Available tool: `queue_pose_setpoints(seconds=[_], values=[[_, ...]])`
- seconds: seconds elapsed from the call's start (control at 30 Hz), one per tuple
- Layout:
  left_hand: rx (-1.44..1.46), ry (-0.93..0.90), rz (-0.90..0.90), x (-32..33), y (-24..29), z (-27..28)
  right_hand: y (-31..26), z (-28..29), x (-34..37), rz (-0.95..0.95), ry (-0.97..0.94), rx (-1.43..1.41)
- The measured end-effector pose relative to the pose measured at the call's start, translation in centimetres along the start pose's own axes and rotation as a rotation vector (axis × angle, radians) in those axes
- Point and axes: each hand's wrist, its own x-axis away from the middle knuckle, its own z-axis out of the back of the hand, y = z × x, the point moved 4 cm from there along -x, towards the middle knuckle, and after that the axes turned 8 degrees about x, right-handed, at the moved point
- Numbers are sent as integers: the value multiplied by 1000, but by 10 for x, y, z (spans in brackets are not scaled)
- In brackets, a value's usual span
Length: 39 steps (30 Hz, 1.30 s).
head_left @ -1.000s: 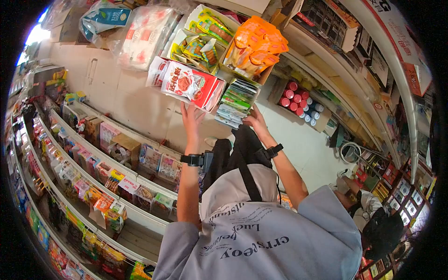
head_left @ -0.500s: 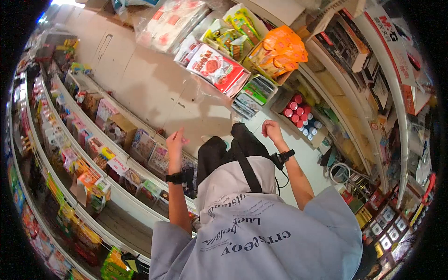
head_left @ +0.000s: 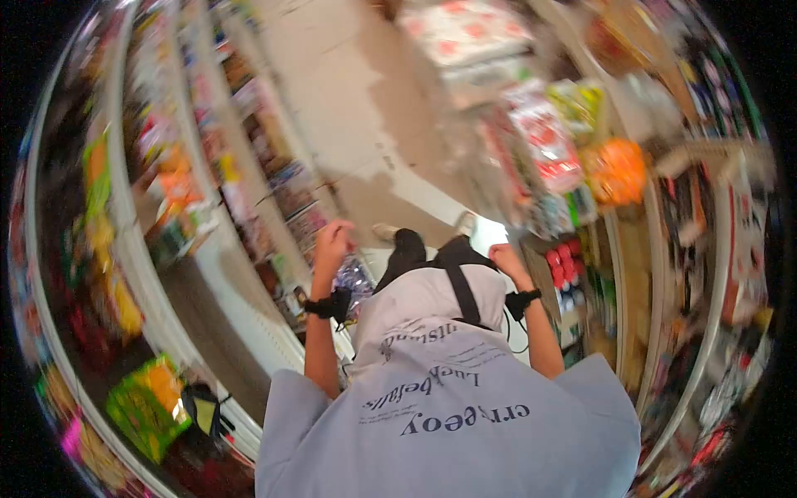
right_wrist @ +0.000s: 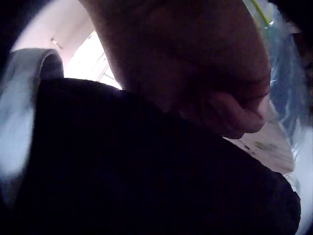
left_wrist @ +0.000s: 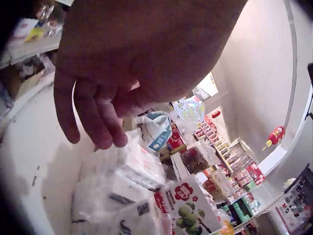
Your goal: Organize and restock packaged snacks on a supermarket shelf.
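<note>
Beside the left shelves my left hand (head_left: 334, 242) hangs in the air, away from the goods. Its fingers droop, loosely bent and holding nothing, in the left wrist view. My right hand (head_left: 506, 259) is near the right hip, fingers loosely curled with nothing visible in them; dark trousers (right_wrist: 146, 161) fill much of its wrist view. Forward and to the right, blurred, stand red-and-white packets (head_left: 548, 141), orange packets (head_left: 616, 172) and yellow-green packets (head_left: 577, 106). Both hands are apart from these.
Shelves of packaged goods (head_left: 174, 199) run along the left. A wrapped pack with a red pattern (head_left: 469, 33) lies at the far end of the display. Red-capped containers (head_left: 564, 264) stand low on the right. Pale floor (head_left: 324, 100) stretches ahead between the two sides.
Both hands have left the display boxes they were at and drawn back toward the body. The head view has turned, so the display now appears farther right.
</note>
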Motion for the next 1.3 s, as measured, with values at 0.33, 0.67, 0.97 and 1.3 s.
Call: queue_pose_setpoints(seconds=[0.33, 0.67, 0.97, 1.3], values=[[-289, 469, 41, 39, 7, 119, -224, -40, -103, 373, -128, 315], [307, 1030, 9, 18, -16, 258, -425, -134, -139, 730, -524, 534], [395, 1292, 207, -26, -36, 330, -512, -159, -189, 1012, -552, 716], [544, 1549, 58, -27, -19, 314, -543, -158, -263, 973, -626, 816]])
